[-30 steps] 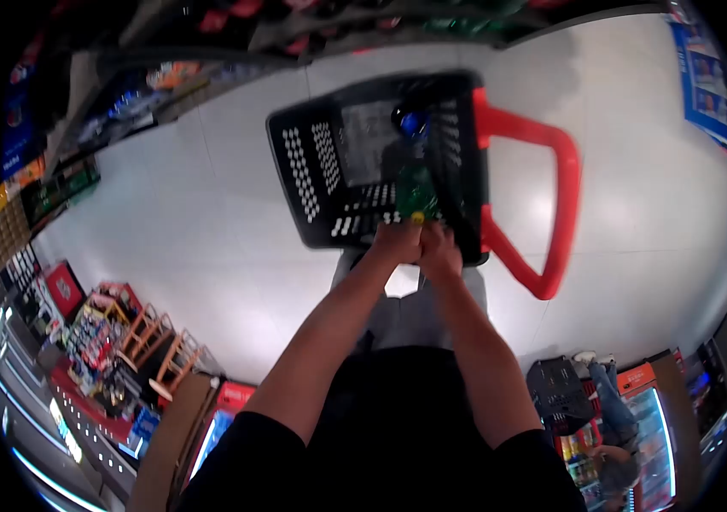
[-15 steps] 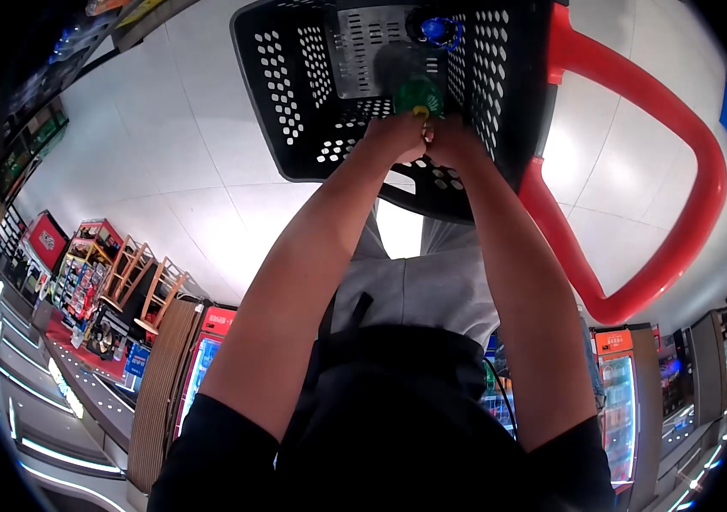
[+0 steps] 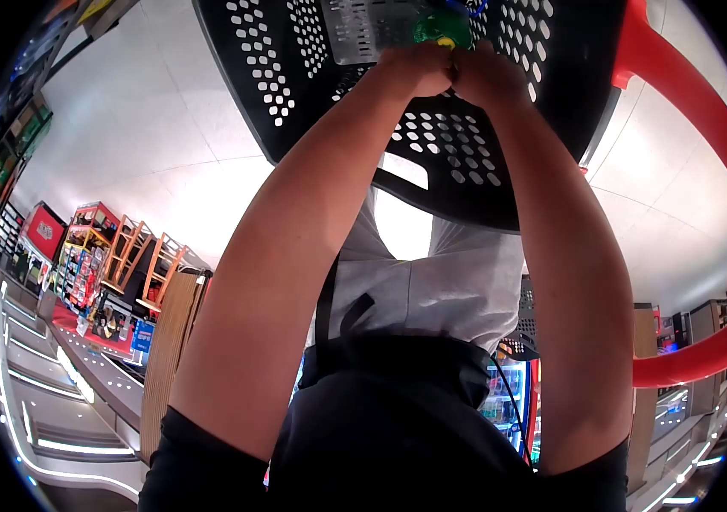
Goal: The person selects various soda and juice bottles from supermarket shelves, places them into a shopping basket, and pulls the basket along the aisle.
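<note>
Inside a black shopping basket (image 3: pixel 466 198) with perforated walls lies a green bottle (image 3: pixel 440 28) with a yellow cap (image 3: pixel 445 42). My left hand (image 3: pixel 419 70) is closed right at the cap end of the bottle. Beside it, nearly touching, my right hand (image 3: pixel 490 78) is also closed at that end. The fingers of both hands largely hide what lies between them. Part of a blue item (image 3: pixel 471 7) shows past the bottle, cut by the top edge of the view.
A thick red handle (image 3: pixel 696 94) curves out on the basket's right. Pale floor tiles (image 3: pixel 159 111) surround the basket. On the left stand wooden stools (image 3: pixel 159 264), a stocked display rack (image 3: pixel 82 264) and a counter (image 3: pixel 103 388). A lit drinks cooler (image 3: pixel 504 397) shows behind me.
Both hands and the green bottle have moved up in view, farther from my body. The basket and its red handle appear larger and shifted right. Both hands stay closed.
</note>
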`<state>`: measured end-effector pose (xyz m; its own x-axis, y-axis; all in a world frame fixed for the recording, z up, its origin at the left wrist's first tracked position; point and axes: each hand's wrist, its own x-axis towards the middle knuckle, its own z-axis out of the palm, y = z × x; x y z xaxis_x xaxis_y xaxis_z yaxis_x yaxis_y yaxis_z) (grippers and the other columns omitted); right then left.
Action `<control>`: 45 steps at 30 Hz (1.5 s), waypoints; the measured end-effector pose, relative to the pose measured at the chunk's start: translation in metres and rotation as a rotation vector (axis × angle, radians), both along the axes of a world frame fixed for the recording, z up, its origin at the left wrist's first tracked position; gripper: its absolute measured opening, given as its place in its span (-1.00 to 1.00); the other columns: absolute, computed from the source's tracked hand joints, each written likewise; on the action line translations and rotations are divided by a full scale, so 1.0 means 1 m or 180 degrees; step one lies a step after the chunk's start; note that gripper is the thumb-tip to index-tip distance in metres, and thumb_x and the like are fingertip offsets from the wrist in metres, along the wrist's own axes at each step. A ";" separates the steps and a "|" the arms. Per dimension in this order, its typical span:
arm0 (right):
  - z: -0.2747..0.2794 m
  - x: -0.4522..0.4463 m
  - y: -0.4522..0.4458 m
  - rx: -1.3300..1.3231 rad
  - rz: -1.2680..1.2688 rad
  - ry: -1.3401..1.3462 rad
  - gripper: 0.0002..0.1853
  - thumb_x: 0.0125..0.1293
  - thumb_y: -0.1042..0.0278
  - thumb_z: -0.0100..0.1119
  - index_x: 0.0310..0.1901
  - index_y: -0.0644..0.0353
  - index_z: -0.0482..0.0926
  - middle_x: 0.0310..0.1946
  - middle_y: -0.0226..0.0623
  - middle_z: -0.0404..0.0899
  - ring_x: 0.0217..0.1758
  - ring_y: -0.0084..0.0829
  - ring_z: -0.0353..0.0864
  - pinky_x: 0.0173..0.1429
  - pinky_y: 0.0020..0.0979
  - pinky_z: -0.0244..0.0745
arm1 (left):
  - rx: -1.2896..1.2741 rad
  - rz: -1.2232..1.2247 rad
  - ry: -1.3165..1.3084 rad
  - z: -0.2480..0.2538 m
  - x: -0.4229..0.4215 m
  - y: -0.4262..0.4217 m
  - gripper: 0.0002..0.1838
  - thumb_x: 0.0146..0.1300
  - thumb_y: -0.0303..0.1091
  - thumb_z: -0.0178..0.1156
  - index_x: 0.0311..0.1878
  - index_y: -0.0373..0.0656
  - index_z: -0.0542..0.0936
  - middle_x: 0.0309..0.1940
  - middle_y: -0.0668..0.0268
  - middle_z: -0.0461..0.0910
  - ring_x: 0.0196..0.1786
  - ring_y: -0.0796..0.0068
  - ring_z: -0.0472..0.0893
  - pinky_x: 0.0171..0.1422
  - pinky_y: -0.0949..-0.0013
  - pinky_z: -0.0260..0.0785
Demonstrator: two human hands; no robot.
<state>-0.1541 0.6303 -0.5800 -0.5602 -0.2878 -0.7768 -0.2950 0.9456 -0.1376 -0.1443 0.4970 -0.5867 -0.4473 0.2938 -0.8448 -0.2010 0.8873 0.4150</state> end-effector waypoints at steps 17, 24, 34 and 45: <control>0.000 0.006 0.004 0.0004 -0.0768 -0.0436 -0.51 0.16 0.04 0.24 0.16 -0.13 0.51 0.08 -0.19 0.51 0.13 -0.07 0.59 0.04 -0.05 0.60 | 0.1124 0.1401 0.0783 -0.007 0.042 -0.012 -0.64 0.21 -0.33 0.10 0.07 -0.17 0.56 -0.08 0.01 0.62 0.01 0.09 0.62 0.10 0.19 0.47; 0.048 0.090 0.023 -0.1108 -0.1585 -0.0278 -0.44 0.08 0.30 0.28 0.17 0.03 0.42 0.10 0.01 0.40 0.11 0.02 0.53 0.19 -0.13 0.47 | 0.0761 0.1658 0.0210 0.070 0.125 -0.117 -0.73 0.22 -0.37 0.15 -0.03 -0.21 0.59 -0.16 0.11 0.66 -0.05 0.24 0.65 0.04 0.30 0.47; 0.147 0.209 -0.045 -0.1807 -0.4006 -0.0422 -0.76 0.22 0.28 0.22 -0.12 0.18 0.65 -0.42 -0.28 0.66 -0.40 -0.47 0.63 -0.25 -0.37 0.57 | 0.1057 0.3372 0.0392 0.156 0.264 -0.339 -0.81 0.21 -0.47 0.16 -0.11 -0.23 0.58 -0.38 0.31 0.59 -0.32 0.55 0.55 -0.19 0.40 0.45; 0.239 0.190 -0.031 -0.1662 -0.2623 0.0571 -0.72 0.19 0.23 0.17 -0.14 0.18 0.64 -0.27 -0.18 0.67 -0.17 -0.26 0.67 -0.01 -0.31 0.54 | -0.0210 0.3516 -0.0598 0.201 0.351 -0.334 -0.72 0.25 -0.17 0.08 -0.07 -0.11 0.51 -0.38 0.29 0.59 -0.40 0.41 0.58 -0.40 0.28 0.34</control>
<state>0.0359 0.5997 -0.3415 -0.8360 -0.0375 -0.5475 0.3702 0.6979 -0.6131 0.2065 0.1629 -0.3858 -0.2985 -0.2332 -0.9255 -0.9458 0.2026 0.2540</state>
